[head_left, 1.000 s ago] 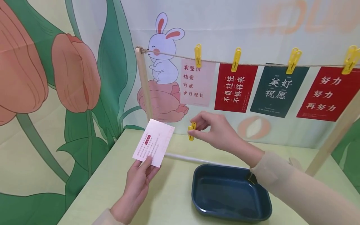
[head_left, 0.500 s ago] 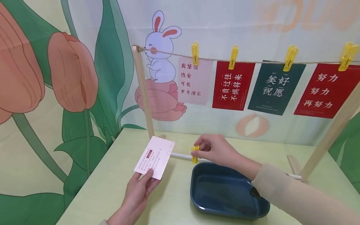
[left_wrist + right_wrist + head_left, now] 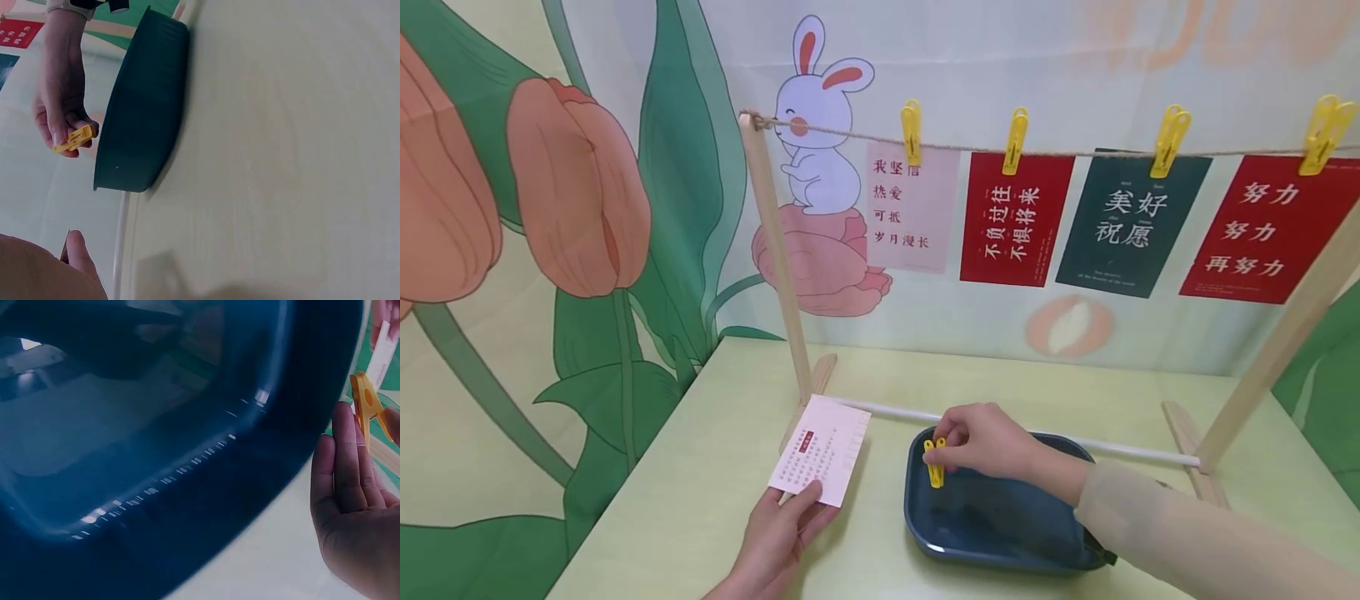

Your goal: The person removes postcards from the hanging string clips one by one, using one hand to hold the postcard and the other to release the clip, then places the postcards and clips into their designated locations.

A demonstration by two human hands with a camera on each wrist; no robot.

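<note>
My right hand (image 3: 973, 439) pinches a yellow clothespin (image 3: 934, 463) just above the left end of a dark blue tray (image 3: 1000, 533). The same clothespin (image 3: 74, 138) shows beside the tray (image 3: 140, 106) in the left wrist view, and the clothespin (image 3: 365, 403) stands at my fingertips in the right wrist view, over the tray's glossy inside (image 3: 156, 456). My left hand (image 3: 778, 533) holds a pale pink card (image 3: 820, 450) by its lower edge, left of the tray and over the table (image 3: 865, 575).
A wooden frame (image 3: 775, 258) carries a twine line with several yellow pegs (image 3: 912, 132) holding several cards, among them a red card (image 3: 1015, 218). Its white base rod (image 3: 1120, 452) runs behind the tray. A printed backdrop stands behind the table.
My right hand has come down from mid-air with the clothespin to just over the tray's left end. My left hand has lowered the pink card slightly. The view has tilted downward.
</note>
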